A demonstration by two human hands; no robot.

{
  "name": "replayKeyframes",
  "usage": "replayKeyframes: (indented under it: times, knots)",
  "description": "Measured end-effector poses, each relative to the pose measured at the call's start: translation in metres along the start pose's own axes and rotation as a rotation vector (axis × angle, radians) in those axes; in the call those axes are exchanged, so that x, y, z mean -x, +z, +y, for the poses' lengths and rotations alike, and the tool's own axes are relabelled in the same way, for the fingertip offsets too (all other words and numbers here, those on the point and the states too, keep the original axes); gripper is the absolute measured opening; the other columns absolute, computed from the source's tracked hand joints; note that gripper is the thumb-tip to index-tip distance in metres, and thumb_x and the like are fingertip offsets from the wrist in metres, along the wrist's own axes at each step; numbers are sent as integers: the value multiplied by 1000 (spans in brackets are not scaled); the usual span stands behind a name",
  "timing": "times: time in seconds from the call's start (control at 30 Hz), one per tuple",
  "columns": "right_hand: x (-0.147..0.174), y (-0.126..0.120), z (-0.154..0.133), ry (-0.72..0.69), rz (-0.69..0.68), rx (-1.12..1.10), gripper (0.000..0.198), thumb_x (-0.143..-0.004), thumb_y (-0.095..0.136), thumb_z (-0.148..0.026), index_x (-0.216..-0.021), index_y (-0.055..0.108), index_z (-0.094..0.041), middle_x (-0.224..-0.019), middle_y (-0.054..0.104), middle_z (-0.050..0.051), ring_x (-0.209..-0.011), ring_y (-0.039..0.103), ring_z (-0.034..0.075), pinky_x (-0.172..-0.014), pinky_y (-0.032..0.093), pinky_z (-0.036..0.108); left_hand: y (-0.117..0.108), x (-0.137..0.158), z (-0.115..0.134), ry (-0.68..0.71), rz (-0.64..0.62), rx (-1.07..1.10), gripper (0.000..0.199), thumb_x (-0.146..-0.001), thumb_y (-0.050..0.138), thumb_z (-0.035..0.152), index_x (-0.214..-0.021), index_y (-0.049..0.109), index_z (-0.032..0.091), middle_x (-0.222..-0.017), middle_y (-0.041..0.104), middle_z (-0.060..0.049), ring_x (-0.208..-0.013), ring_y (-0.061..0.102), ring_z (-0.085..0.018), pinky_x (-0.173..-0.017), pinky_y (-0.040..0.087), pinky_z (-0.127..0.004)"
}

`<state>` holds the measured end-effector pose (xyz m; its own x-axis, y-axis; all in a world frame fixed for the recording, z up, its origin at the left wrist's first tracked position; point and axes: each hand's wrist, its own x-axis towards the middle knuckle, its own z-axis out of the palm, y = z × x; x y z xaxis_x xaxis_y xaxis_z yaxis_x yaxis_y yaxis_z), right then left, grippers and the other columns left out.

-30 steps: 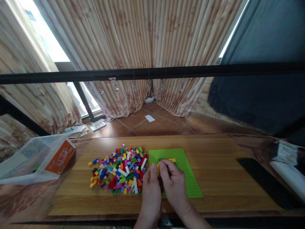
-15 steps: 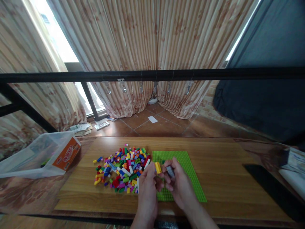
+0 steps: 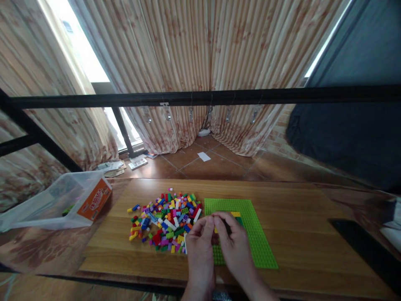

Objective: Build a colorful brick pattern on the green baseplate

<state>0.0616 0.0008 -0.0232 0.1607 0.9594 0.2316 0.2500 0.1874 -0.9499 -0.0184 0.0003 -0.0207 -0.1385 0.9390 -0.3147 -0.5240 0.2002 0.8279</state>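
My left hand [image 3: 200, 240] and my right hand [image 3: 233, 238] meet over the near left part of a green studded baseplate [image 3: 261, 246], thumbs and fingertips pinched together. A sliver of a yellow toy brick [image 3: 216, 230] shows between the fingers. The grey brick seen in my right hand earlier is now hidden by the fingers. Just behind my right hand, a yellow brick [image 3: 235, 214] and a dark green one [image 3: 239, 220] show above the baseplate, partly covered by the hand.
Left of the baseplate spreads a pile of mixed toy bricks [image 3: 169, 223] on the wooden table [image 3: 300, 234]. A clear plastic bin [image 3: 62, 188] with an orange label lies at the far left. A black flat object [image 3: 360, 242] rests on the right.
My hands have come together, and their fingers now cover the grey brick and most of the yellow one. The view has shifted slightly, and yellow and green bricks behind my right hand have come into sight.
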Motion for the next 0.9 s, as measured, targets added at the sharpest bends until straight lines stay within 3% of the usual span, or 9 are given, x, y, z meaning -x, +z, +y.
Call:
replayKeyframes:
  times: [0.23, 0.67, 0.9]
  knots:
    - [9, 8, -2, -84, 65, 160, 29, -95, 39, -34, -83, 61, -20, -84, 63, 5, -76, 58, 17, -71, 46, 28, 2, 0, -5, 54, 16, -5, 26, -64, 77, 37, -74, 73, 13, -73, 69, -5, -72, 62, -16, -70, 49, -24]
    - [11, 16, 3, -61, 101, 171, 30, -94, 39, -38, -79, 58, -20, -79, 62, 5, -72, 57, 17, -68, 45, 29, -2, 0, -10, -4, 10, 114, 31, -60, 79, 39, -76, 74, 13, -70, 68, -5, -70, 62, -16, -69, 49, -25]
    - [8, 14, 8, 85, 142, -14, 36, -90, 42, -49, -82, 60, -19, -80, 66, 5, -71, 60, 18, -65, 48, 28, -3, 3, -7, -51, 83, 149, 36, -57, 81, 43, -70, 70, 11, -52, 55, 3, -45, 41, -5, -46, 34, -18]
